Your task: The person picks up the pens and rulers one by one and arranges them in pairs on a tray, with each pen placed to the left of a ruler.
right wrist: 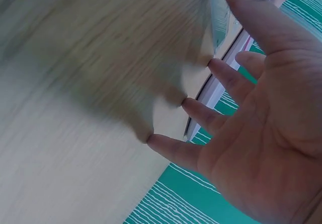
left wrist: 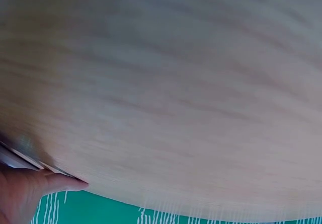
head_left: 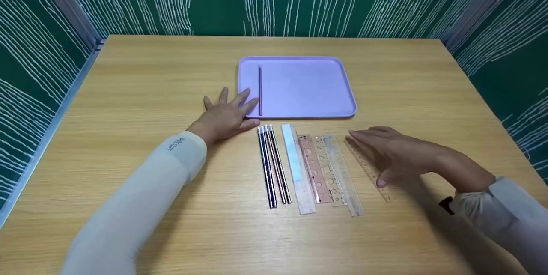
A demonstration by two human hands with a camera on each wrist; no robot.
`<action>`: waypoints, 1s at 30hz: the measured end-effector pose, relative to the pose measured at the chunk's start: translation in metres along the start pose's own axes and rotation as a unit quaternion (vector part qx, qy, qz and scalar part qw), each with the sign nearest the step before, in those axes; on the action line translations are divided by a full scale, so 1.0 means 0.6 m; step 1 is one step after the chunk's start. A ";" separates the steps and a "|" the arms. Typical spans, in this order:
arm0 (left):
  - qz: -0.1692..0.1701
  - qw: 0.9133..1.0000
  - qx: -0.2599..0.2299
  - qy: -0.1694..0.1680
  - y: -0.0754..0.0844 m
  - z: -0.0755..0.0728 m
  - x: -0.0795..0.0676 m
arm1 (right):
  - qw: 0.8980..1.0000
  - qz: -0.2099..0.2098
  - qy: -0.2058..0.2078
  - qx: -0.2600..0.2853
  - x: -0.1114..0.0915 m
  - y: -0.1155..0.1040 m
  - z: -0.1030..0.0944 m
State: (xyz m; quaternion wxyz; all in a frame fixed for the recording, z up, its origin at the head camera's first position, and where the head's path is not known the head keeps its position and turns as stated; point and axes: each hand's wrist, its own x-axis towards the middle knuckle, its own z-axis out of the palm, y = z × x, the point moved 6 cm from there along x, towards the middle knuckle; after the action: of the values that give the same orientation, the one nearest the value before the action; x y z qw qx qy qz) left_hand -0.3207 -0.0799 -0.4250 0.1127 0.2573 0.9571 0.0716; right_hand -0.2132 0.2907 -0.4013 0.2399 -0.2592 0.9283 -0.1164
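My left hand [head_left: 224,118] lies with spread, straight fingers over the near left corner of a lilac tray [head_left: 308,86]; its fingertips come close to a single pencil [head_left: 260,91] lying lengthwise inside. The left thumb points at the eraser ends of several striped pencils [head_left: 274,165] on the table. At right, my right hand [head_left: 400,150] is over a small clear ruler [head_left: 364,163], its thumb by the ruler's near end. In the right wrist view, the fingers [right wrist: 176,151] are extended, with tips on or near the tabletop.
Between the hands lie a ruler with a pale blue strip [head_left: 292,155], a pink stencil ruler [head_left: 314,170], a clear stencil ruler [head_left: 332,176] and a long clear ruler [head_left: 346,178], close together. Green panels with white streaks [head_left: 274,1] border the wooden table [head_left: 171,61].
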 end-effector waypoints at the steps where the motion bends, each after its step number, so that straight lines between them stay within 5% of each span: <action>1: 0.001 1.000 -0.001 0.002 0.000 -0.001 0.000 | 1.000 -0.001 0.002 -0.004 0.001 0.000 0.000; 30: -0.004 1.000 -0.010 0.000 -0.005 0.003 0.002 | 0.999 -0.029 0.012 -0.009 0.029 -0.013 -0.005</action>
State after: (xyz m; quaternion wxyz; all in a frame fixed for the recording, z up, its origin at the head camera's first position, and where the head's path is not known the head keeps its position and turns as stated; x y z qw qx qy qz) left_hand -0.3227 -0.0819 -0.4274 0.1154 0.2526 0.9572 0.0812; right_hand -0.2246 0.2750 -0.4029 0.2231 -0.2870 0.9241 -0.1178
